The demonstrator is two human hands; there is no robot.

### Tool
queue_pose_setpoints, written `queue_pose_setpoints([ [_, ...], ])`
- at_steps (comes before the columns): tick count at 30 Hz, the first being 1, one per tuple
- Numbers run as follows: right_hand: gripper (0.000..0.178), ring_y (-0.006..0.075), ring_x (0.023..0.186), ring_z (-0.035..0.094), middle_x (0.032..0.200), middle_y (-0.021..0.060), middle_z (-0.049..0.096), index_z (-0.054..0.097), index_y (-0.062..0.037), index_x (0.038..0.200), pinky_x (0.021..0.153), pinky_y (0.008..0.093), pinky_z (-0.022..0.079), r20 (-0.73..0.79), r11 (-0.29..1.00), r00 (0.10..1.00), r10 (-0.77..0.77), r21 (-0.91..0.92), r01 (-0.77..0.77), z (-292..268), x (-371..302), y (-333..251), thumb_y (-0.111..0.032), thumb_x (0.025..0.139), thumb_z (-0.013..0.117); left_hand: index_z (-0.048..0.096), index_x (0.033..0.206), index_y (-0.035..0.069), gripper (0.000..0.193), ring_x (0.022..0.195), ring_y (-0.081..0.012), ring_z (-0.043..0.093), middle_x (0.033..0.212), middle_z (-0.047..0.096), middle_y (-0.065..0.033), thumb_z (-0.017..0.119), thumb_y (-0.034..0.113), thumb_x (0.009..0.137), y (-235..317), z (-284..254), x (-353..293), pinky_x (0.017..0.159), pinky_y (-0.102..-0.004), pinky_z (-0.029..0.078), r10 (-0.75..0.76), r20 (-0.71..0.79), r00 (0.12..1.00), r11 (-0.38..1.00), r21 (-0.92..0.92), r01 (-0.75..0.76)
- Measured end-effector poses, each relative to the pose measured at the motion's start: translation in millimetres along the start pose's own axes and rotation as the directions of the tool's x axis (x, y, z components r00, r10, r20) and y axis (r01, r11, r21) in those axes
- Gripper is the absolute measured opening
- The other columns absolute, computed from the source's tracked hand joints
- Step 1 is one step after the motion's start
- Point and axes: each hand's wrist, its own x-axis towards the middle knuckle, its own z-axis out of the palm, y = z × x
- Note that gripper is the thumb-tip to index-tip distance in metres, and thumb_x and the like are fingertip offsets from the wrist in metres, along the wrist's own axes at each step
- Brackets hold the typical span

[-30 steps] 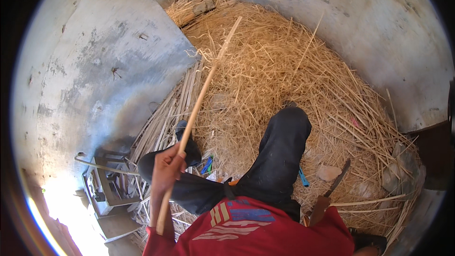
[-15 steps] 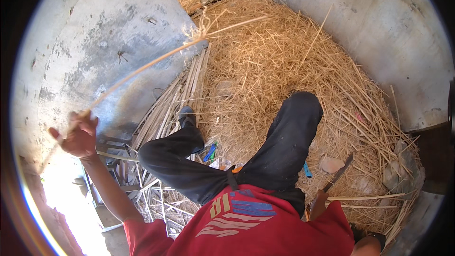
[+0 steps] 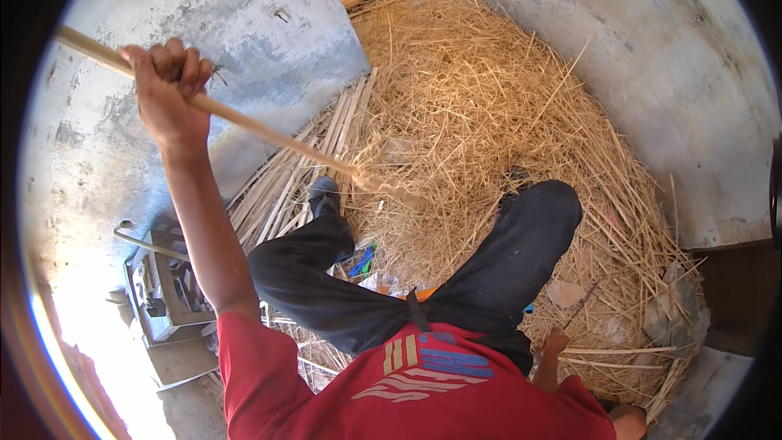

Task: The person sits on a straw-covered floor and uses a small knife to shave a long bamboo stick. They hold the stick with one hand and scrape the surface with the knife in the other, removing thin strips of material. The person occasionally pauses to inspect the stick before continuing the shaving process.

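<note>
In the head view, a stick (image 3: 269, 132) is clutched in the raised left hand (image 3: 171, 98), slanted down to the right. Behind that grip, room is bounded by a grey panel (image 3: 305, 8); past its edge, rightward, open space is offered above the straw (image 3: 464, 90). Below, passage is narrowed by bent legs (image 3: 301, 265). Far lower right, a knife (image 3: 581, 305) is gripped by the right hand (image 3: 554, 344).

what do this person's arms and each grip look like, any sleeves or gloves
The left sleeve is short and red, leaving the forearm bare. The left grip is a bare hand, no glove or watch visible. The right grip, partly hidden by the red shirt, looks ungloved.
</note>
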Motion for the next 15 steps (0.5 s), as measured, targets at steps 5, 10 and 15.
queue_pose_setpoints([
  [5,0.020,0.0210,0.046,0.051,0.058,0.0088,0.051,0.051,-0.0023,0.077,0.043,0.0343,0.042,0.366,0.768,0.910,0.193,0.521,-0.373,-56,-33,-89,-0.018,0.087,0.058,0.020,0.063,0.015,0.055,0.055,-0.0123,0.018,0.064,0.021,0.0017,0.026,0.053,0.103,-22,14,19,0.055,-0.0279,0.022,0.040,0.134,0.990,0.999,-0.035,-0.036],
  [10,0.008,0.0160,0.044,0.048,0.059,0.0051,0.050,0.052,-0.0043,0.082,0.039,0.0294,0.039,0.316,0.812,0.945,-0.085,0.571,-0.118,-106,-81,-182,-0.009,0.086,0.057,0.023,0.059,0.016,0.058,0.051,-0.0124,0.018,0.059,0.021,0.0023,0.021,0.055,0.103,-61,9,38,0.052,-0.0283,0.021,0.066,0.275,0.959,0.997,-0.047,-0.056],
  [15,0.015,0.0102,0.053,0.054,0.077,0.0038,0.055,0.049,-0.0063,0.099,0.042,0.0241,0.044,0.221,0.597,0.841,-0.493,0.789,0.143,-143,-198,-353,-0.004,0.088,0.059,0.025,0.058,0.014,0.060,0.045,-0.0092,0.027,0.054,0.028,0.0020,0.025,0.052,0.103,-117,-3,54,0.044,-0.0280,0.023,0.136,0.356,0.925,0.986,-0.137,-0.092],
])
